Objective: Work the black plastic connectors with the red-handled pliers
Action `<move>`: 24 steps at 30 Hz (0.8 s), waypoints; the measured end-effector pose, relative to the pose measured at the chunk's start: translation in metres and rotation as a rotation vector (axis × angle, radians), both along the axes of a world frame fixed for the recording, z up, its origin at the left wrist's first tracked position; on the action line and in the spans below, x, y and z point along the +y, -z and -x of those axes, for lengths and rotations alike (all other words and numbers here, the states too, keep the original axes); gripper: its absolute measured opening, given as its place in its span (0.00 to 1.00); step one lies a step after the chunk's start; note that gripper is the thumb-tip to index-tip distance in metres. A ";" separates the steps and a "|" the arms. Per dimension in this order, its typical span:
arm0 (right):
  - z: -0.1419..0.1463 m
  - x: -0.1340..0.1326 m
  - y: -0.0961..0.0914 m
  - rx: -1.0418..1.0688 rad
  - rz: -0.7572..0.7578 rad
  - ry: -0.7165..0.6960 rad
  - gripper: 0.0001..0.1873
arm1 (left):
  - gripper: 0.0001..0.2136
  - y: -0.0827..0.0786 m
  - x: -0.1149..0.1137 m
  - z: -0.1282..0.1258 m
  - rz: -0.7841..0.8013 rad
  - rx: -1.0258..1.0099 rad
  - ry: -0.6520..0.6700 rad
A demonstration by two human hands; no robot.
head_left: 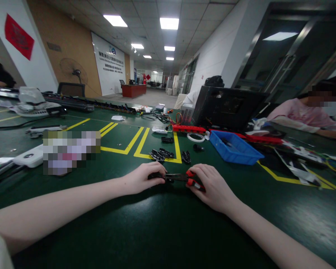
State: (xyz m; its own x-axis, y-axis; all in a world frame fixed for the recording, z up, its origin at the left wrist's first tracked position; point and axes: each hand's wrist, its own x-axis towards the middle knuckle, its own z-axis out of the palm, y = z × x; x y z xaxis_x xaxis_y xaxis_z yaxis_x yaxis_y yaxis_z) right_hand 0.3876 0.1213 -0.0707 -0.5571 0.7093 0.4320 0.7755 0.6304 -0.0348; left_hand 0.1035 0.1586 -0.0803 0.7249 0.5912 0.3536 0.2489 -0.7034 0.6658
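My right hand (212, 186) is closed round the red handles of a pair of pliers (177, 177), whose jaws point left. My left hand (145, 178) grips a small black part (155, 175) between thumb and fingers. The tips of the jaws meet this part at its right end; whether they bite on it I cannot tell. Just beyond my hands lie several black plastic pieces (161, 154), with another black piece (186, 157) to their right. A short black cylinder (198, 147) rests farther right.
A blue bin (235, 147) stands to the right, with a roll of white tape (196, 137) beside it. Red power strips (189, 129) and cables lie behind. A white power bank-like device (29, 155) is on the left. Another person (305, 112) sits at the far right.
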 end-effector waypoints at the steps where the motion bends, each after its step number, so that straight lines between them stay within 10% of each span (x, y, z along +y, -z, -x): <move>1: 0.000 0.000 0.001 0.000 -0.013 0.003 0.16 | 0.04 0.000 0.000 0.000 0.000 -0.002 0.011; 24: -0.002 -0.003 -0.001 -0.086 0.048 -0.015 0.12 | 0.06 -0.002 -0.005 0.000 0.003 -0.047 0.086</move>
